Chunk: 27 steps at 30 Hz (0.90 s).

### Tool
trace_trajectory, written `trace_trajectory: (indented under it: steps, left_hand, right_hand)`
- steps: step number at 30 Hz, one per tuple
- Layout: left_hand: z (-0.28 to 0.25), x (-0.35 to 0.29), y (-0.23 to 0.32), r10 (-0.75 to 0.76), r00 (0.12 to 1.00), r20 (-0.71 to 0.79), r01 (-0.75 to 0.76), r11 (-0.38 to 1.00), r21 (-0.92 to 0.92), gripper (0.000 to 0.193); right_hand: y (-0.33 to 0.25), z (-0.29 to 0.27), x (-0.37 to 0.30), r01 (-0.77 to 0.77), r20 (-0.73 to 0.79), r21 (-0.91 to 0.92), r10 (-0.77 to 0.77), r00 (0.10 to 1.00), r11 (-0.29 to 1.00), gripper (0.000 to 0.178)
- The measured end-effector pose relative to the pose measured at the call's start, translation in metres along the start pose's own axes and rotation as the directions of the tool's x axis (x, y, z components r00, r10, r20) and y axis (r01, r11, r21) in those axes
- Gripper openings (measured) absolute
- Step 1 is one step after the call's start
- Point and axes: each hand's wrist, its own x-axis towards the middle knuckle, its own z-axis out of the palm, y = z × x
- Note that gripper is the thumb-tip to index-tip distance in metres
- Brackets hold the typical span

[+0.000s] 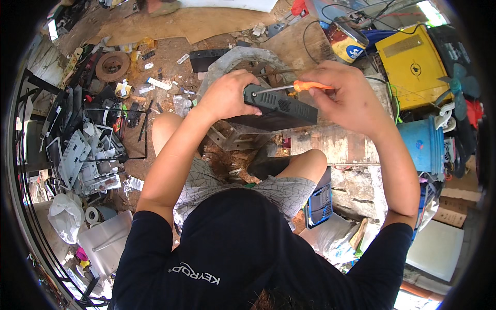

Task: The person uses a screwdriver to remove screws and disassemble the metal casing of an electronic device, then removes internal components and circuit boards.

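Note:
A black box-shaped electronic device (281, 114) with vent slots along its edge is tilted in front of me, above a grey metal frame (219, 70). My left hand (230, 95) grips its left end, thumb along the near side and fingers over the far side. In my right hand (343, 95) is a screwdriver (310, 86) with an orange handle. Its metal shaft points left, and the tip meets the device's vented face close to my left fingers. Whether a screw sits under the tip is too small to tell.
Scrap metal and plastic parts (85, 155) are heaped at the left, near a rusty disc (112, 65). A yellow case (413, 67), a fan blade (457, 85) and a blue bucket (421, 144) stand at the right. A blue tool case (319, 204) lies beside my leg.

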Motion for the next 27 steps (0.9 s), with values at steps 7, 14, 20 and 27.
trace_trajectory:
  steps: [7,14,20,27]
  left_hand:
    - [0.001,0.001,-0.002,-0.009,1.0,0.02,0.009,1.0,-0.023,0.06]
    - [0.0,0.0,-0.003,0.011,1.0,-0.01,-0.011,1.0,-0.024,0.059]
    - [0.0,0.0,0.0,0.006,1.0,-0.013,-0.007,0.999,-0.035,0.059]
    - [0.002,-0.001,-0.009,0.069,0.997,-0.043,-0.07,0.997,-0.013,0.062]
  right_hand:
    - [0.0,-0.001,0.003,0.008,0.024,-0.012,-0.008,1.0,1.0,0.021]
    - [-0.007,-0.012,0.03,0.145,0.231,-0.15,-0.108,0.967,0.978,0.018]
    - [-0.054,-0.018,0.082,-0.066,0.57,-0.487,0.374,0.732,0.871,0.023]
    - [-0.043,-0.005,0.079,0.523,0.647,-0.565,-0.051,0.76,0.638,0.019]
